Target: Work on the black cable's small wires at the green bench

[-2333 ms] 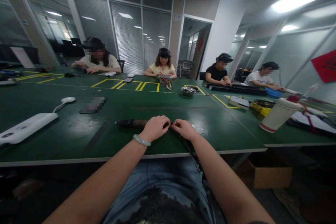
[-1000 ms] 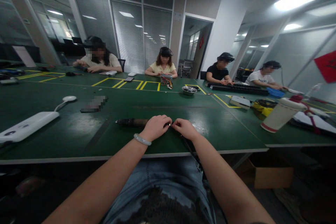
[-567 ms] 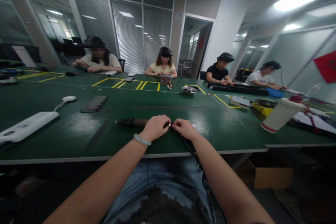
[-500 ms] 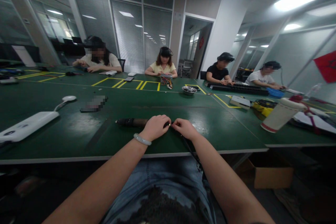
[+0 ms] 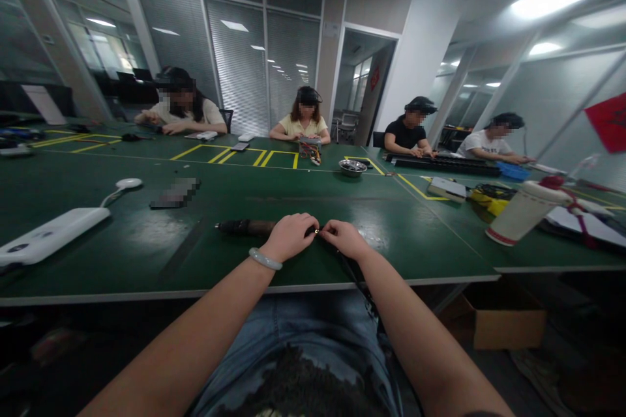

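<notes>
My left hand (image 5: 291, 237) is closed over one end of a dark brown rod-shaped tool (image 5: 242, 228) that lies on the green table (image 5: 205, 254). A pale bangle sits on that wrist. My right hand (image 5: 343, 238) is closed in a pinch just to the right. Its fingertips meet the left hand's at a tiny shiny piece (image 5: 317, 232), too small to name. A thin black cable (image 5: 353, 273) runs from under my right hand down over the table's front edge.
A white power strip (image 5: 46, 236) lies at the left, a dark blurred item (image 5: 175, 193) behind it. A white cup with a red lid (image 5: 522, 211) stands at the right. A metal bowl (image 5: 351, 168) sits farther back. Several people work along the far side. A cardboard box (image 5: 506, 322) is on the floor.
</notes>
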Demonstrator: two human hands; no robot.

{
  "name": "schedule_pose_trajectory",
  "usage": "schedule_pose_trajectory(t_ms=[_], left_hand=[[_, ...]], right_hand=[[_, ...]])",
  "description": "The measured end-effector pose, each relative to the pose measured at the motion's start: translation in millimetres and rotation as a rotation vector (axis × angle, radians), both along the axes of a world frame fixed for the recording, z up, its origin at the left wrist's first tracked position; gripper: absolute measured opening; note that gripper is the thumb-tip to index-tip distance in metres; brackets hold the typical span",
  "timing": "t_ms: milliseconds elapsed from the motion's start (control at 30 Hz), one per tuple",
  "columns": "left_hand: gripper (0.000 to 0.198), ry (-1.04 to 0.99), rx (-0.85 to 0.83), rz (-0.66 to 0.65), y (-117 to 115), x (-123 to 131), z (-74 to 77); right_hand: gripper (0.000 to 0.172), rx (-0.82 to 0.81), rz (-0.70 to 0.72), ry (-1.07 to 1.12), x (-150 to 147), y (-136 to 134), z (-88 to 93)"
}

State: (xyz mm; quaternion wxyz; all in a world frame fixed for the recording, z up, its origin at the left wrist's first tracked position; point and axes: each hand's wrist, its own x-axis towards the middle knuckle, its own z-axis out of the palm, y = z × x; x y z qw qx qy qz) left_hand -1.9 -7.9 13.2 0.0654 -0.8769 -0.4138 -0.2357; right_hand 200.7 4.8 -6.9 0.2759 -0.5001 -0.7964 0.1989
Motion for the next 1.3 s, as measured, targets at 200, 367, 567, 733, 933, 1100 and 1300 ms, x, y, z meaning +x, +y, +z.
schedule_pose_trajectory(t_ms=[200,367,567,733,933,1100,1300], left_hand=[[0.014,0.003,0.015,0.005,-0.6,0.4,0.8],[0.012,0.010,0.012,0.001,0.2,0.3,0.1],[0.015,0.010,0.002,0.017,0.2,0.8,0.9],[0.013,0.016,0.015,0.005,-0.3,0.5,1.1],[0.012,0.008,0.030,0.012,-0.1,0.2,0.0],[0.016,0.004,0.010,0.016,-0.7,0.6,0.2],[0.014,0.009,-0.001,0.009,0.6,0.3,-0.1]], right_hand=[[0.022,0.014,-0.005,-0.010,-0.6,0.2,0.6],[0.023,0.016,0.006,0.005,-0.3,0.7,-0.6],[0.023,0.016,0.011,0.000,-0.3,0.2,-0.1],[0.023,0.015,0.000,-0.005,-0.8,-0.5,0.3],[0.022,0.021,0.001,-0.007,-0.5,0.5,-0.6],[0.024,-0.002,-0.007,-0.009,-0.8,-1.0,1.1],[0.023,0.006,0.003,-0.006,-0.9,-2.2,2.3]])
